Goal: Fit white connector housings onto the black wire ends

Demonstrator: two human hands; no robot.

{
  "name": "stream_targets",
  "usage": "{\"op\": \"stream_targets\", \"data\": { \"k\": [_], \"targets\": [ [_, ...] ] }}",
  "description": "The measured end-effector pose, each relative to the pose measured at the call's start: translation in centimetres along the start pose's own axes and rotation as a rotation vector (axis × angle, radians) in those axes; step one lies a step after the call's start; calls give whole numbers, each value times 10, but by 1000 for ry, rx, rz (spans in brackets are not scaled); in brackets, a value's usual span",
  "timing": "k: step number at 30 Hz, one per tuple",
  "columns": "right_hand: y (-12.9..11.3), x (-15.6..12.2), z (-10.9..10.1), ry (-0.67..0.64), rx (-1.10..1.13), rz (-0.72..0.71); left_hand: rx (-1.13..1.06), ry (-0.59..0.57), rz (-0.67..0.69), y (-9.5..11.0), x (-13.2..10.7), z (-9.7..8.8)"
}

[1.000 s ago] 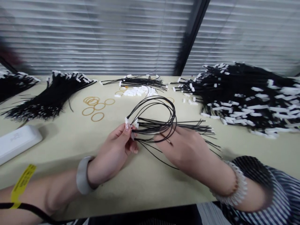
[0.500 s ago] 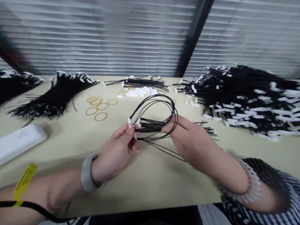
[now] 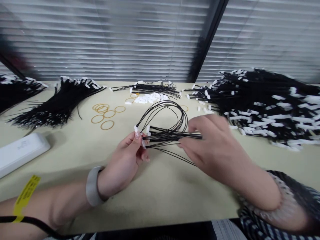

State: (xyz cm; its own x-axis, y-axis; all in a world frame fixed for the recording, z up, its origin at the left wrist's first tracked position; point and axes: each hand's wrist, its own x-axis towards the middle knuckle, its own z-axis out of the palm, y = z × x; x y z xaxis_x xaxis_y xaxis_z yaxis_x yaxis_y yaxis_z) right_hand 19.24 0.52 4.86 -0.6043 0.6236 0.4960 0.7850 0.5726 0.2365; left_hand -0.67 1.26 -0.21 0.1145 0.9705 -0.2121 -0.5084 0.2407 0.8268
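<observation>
My left hand (image 3: 131, 155) pinches the white connectors (image 3: 143, 142) at one end of a group of black wires (image 3: 162, 135). Some of these wires rise from the fingers and curve over in a loop (image 3: 181, 111) toward the right. My right hand (image 3: 212, 143), slightly smeared by motion, is closed around the straight part of the wires, which run between its thumb and fingers. The far wire ends are hidden behind that hand. Two thinner wires hang out below the bundle.
Yellow rubber bands (image 3: 107, 125) lie left of centre. Loose white connectors (image 3: 151, 98) and a few wires (image 3: 155, 88) are at the back. Large wire piles lie right (image 3: 265, 100) and left (image 3: 52, 106). A white device (image 3: 22, 151) sits at left, before window blinds (image 3: 140, 40).
My right hand has moved right along the wires, leaving the loop and exposing more of the straight bundle. My left hand stays almost in place on the connectors.
</observation>
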Motion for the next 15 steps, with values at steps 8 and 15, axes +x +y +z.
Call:
{"op": "stream_targets", "data": {
  "k": [8,15],
  "targets": [
    [16,-8,-26,308,-264,38,73,50,45,1,0,4],
    [3,1,-31,646,792,555,134,23,11,0,0,3]
  ]
}}
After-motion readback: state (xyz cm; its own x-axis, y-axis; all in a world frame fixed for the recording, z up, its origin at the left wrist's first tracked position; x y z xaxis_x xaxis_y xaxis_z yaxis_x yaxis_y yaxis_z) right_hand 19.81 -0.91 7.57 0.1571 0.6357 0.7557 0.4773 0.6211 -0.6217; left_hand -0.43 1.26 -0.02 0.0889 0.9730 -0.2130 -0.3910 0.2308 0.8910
